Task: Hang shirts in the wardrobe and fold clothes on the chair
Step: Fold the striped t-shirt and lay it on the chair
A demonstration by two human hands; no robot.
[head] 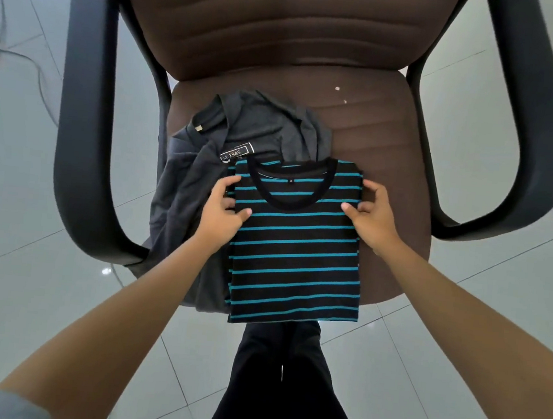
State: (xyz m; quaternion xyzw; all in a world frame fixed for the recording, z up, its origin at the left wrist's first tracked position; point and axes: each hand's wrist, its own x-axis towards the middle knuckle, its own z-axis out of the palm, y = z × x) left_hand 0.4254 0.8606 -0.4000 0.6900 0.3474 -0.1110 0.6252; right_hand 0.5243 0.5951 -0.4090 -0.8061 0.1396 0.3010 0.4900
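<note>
A black shirt with teal stripes (296,255) lies folded into a narrow rectangle on the brown chair seat (391,159), collar toward the backrest, its hem hanging past the front edge. My left hand (224,214) pinches its left edge near the shoulder. My right hand (372,215) pinches the right edge at the same height. Under and left of it lies a crumpled dark grey shirt (242,128) with an "Est. 1945" label, draping off the seat's left front.
The chair has a brown ribbed backrest (286,24) and two black looped armrests, one at the left (85,106) and one at the right (525,132). A pale tiled floor (24,286) surrounds it. Thin cables (0,47) trail at far left. My dark trousers (279,378) stand against the seat front.
</note>
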